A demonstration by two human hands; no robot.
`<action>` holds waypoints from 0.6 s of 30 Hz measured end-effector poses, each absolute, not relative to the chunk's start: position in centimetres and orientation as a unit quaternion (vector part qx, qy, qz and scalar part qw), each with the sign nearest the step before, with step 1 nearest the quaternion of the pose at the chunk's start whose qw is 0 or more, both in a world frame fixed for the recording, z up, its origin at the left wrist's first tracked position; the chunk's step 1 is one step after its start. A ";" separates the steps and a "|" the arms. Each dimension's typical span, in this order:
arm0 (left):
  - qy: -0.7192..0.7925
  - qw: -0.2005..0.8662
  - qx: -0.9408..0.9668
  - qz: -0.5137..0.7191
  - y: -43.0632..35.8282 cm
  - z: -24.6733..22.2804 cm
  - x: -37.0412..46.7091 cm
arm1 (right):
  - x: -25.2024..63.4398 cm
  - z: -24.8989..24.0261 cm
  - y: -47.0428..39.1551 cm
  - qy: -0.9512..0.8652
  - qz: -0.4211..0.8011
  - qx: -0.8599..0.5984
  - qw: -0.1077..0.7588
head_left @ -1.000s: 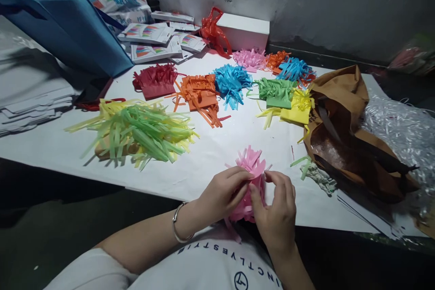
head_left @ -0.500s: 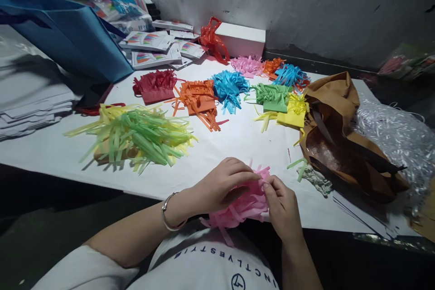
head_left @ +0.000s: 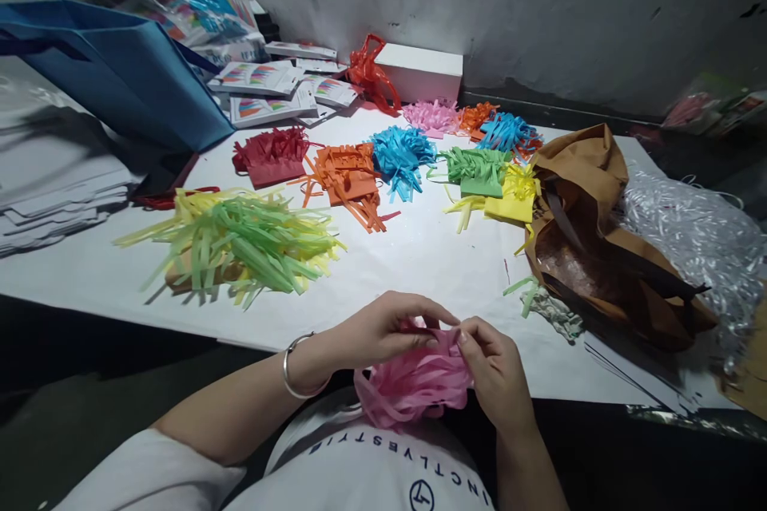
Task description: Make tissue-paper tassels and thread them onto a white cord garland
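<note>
One pink fringed-paper bundle [head_left: 413,383] is at the near edge of the white table [head_left: 389,255], left of the brown fabric bag [head_left: 590,160]. The left hand [head_left: 387,327], half-curled, has its top; the right hand [head_left: 494,359], nearly closed, pinches its corner. Left of and beyond the bag lie two orange bundles [head_left: 347,172], two blue bundles [head_left: 403,156], and one each dark red [head_left: 272,160], pale pink [head_left: 431,116], green [head_left: 476,172] and yellow [head_left: 515,196]. Bare tabletop separates the bag from one yellow-green strip pile [head_left: 252,243].
</note>
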State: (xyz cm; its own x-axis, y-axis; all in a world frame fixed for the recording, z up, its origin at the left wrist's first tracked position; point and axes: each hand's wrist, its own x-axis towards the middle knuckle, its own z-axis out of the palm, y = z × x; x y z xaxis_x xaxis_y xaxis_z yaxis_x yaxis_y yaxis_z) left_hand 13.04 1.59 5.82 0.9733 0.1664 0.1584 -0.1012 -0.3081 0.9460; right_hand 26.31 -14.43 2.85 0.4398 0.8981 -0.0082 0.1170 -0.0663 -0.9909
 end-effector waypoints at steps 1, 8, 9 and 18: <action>0.012 0.573 0.811 0.118 1.5 5.8 13.1 | 26.3 2.9 -14.5 -0.401 0.350 -0.641 0.553; -0.004 0.468 0.849 0.246 0.8 6.0 12.5 | 26.4 2.0 -14.4 -0.376 0.332 -0.669 0.548; 0.011 0.493 0.830 0.262 1.0 6.1 12.3 | 26.6 1.7 -14.5 -0.363 0.325 -0.678 0.550; 0.176 0.661 0.565 0.462 11.7 8.3 15.1 | 31.7 -4.0 -19.4 -0.184 0.184 -0.815 0.518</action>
State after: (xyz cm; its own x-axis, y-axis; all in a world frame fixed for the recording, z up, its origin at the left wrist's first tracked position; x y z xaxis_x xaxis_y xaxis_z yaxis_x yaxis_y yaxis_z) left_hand 15.13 11.70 8.28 0.5118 0.8089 0.2894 -0.4117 -0.0648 0.9090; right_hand 31.66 -19.37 -3.95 0.8647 0.4901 -0.1097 0.1081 -0.3950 -0.9123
